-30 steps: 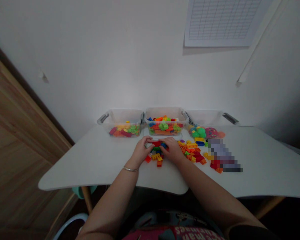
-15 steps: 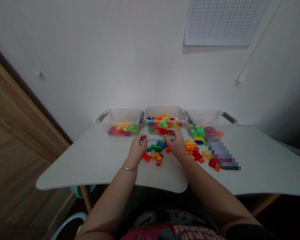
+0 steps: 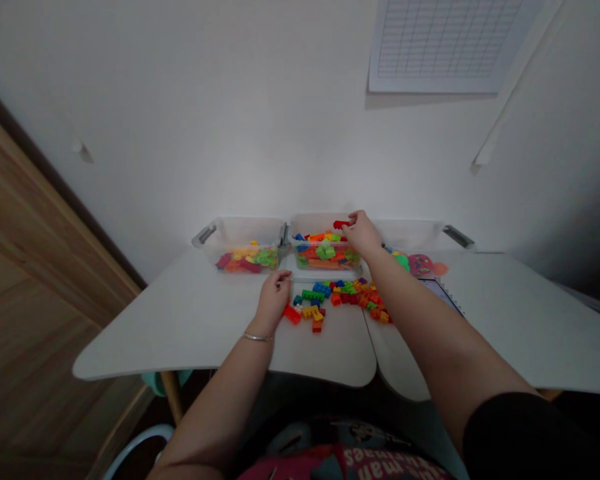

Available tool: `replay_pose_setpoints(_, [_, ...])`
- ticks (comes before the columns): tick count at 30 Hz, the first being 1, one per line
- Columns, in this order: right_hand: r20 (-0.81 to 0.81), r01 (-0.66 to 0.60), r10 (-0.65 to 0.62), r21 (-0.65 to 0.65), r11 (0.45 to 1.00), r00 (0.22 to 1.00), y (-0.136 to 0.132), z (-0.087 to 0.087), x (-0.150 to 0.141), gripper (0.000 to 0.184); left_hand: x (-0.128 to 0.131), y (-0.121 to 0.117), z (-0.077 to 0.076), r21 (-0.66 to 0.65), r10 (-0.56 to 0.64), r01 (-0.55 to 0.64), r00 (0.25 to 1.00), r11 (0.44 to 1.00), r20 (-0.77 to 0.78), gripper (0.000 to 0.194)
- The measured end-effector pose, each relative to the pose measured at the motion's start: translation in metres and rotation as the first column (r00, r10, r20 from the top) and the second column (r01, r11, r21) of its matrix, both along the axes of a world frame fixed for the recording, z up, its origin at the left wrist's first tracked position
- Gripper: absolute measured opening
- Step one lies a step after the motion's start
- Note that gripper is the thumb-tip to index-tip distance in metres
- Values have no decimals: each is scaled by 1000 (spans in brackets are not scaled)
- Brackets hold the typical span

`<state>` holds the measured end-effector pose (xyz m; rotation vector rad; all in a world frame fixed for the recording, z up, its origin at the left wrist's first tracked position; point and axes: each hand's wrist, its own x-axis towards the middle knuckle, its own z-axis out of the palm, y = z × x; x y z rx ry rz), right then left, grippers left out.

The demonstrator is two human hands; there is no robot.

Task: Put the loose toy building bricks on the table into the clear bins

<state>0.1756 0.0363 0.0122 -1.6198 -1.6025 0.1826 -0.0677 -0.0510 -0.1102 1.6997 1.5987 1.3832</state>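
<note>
My right hand point(image 3: 363, 235) is closed on a red toy brick point(image 3: 341, 225), which it holds over the clear middle bin point(image 3: 325, 272). Multicoloured bricks fill the lower part of that bin. My left hand point(image 3: 274, 299) rests at the table, left of a loose pile. Its fingers are loosely curled with a gap at the thumb, and I see nothing held. Closest to it lies an orange-red brick point(image 3: 293, 314). Green point(image 3: 312, 295), blue point(image 3: 322, 289) and yellow bricks point(image 3: 311, 311) spread rightward, partly hidden under my right forearm.
A left clear bin point(image 3: 250, 227) holds coloured pieces. The right clear bin point(image 3: 410, 230) contains round coloured items. A phone-like device point(image 3: 440, 293) lies partly behind my right forearm. Two white tabletops point(image 3: 180, 320) meet at a seam, against a wall with a gridded sheet point(image 3: 440, 47).
My right hand has moved up and away from me with the red brick, from in front of the middle bin to above it. My left hand has barely moved.
</note>
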Motion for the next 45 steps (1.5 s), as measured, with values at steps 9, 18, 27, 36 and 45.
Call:
replay_pose_setpoints(9, [122, 51, -33, -145, 988, 992, -3, 4, -2, 29, 4, -7, 9, 21, 18, -20, 998, 1000, 67, 26])
replay_pose_setpoints(18, [92, -187, 169, 240, 953, 981, -31, -1, -4, 32, 5, -6, 12, -14, 44, -42, 993, 999, 108, 23])
replay_pose_setpoints(27, [271, -621, 563, 234, 748, 781, -115, -67, -35, 24, 4, -5, 6, -31, 2, -1, 999, 1000, 35, 24])
replay_pose_setpoints(36, [392, -543, 480, 61, 837, 785, -110, -108, -24, 32, 6, -8, 12, 32, -54, 60, 984, 998, -172, 25])
replay_pose_setpoints(45, [373, -509, 460, 40, 860, 806, -109, -115, -25, 33, 6, -9, 13, 14, -44, 47, 979, 999, -199, 25])
